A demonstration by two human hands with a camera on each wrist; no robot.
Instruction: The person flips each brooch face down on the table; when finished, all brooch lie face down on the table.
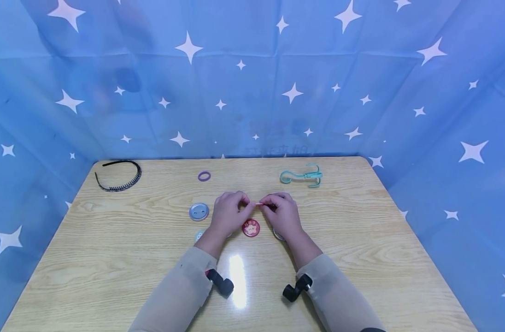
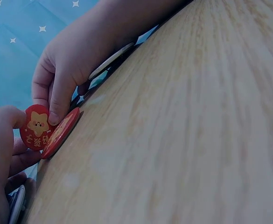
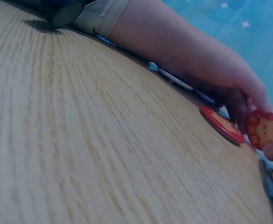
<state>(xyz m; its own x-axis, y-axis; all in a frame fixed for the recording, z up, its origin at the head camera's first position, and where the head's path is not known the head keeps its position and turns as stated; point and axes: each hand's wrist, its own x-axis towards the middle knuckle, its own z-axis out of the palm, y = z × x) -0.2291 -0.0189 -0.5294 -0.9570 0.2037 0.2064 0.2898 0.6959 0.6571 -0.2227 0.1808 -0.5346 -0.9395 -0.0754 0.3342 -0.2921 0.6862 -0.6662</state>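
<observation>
A thin red disc (image 2: 37,125) with a yellow star face is held upright between my two hands. My left hand (image 1: 229,212) pinches one side of it, while my right hand (image 1: 282,213) pinches the opposite side. From the head view only its narrow edge shows. Just below the hands, a red round badge (image 1: 250,228) with a similar star design lies flat on the table. A blue-grey round badge (image 1: 199,211) lies left of my left hand. Partly hidden by the left wrist is a pale teal disc (image 1: 199,235). Another silver-rimmed round piece (image 1: 278,235) shows beneath my right wrist.
The wooden table (image 1: 360,240) carries a black toothed headband (image 1: 124,185) at the far left. A purple ring (image 1: 204,176) lies at the back, and a teal hook-shaped item (image 1: 304,175) sits back right. A blue star-patterned curtain (image 1: 252,115) hangs behind.
</observation>
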